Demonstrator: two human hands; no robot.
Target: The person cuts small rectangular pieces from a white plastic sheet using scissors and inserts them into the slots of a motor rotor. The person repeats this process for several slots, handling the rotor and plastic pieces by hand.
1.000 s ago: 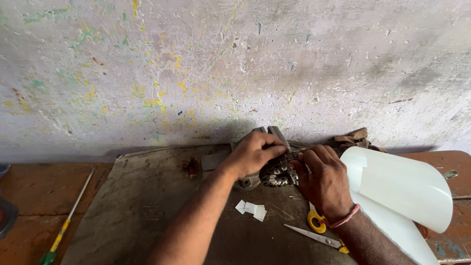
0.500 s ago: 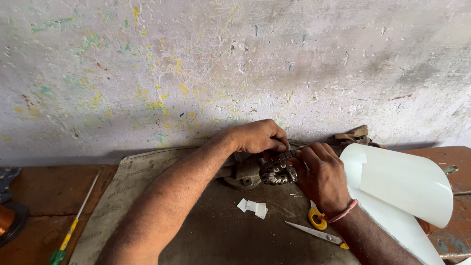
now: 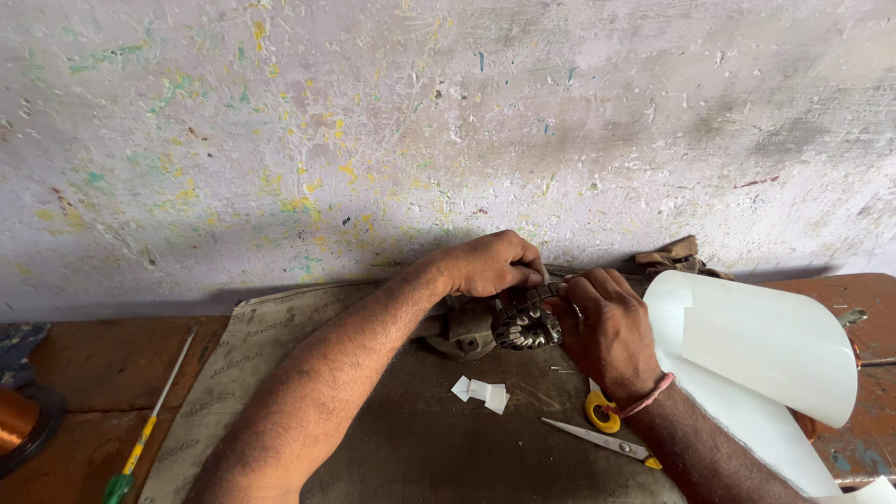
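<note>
A dark metal motor part with a slotted round core (image 3: 525, 324) rests on a grey-brown cloth mat (image 3: 392, 429) by the wall. My left hand (image 3: 490, 263) is closed over the top of the part, its fingers curled on the upper edge. My right hand (image 3: 607, 327) grips the part's right side, with fingertips at the slots. Small folded white paper pieces (image 3: 483, 393) lie on the mat just in front of the part.
Yellow-handled scissors (image 3: 607, 431) lie on the mat near my right wrist. A curled white sheet (image 3: 761, 355) sits at the right. A green and yellow screwdriver (image 3: 149, 425) and a copper wire spool (image 3: 17, 420) are at the left. A paint-flecked wall (image 3: 373, 140) stands behind.
The view has shifted a little; my left hand moved up onto the top of the motor part, and my right hand stays on its right side.
</note>
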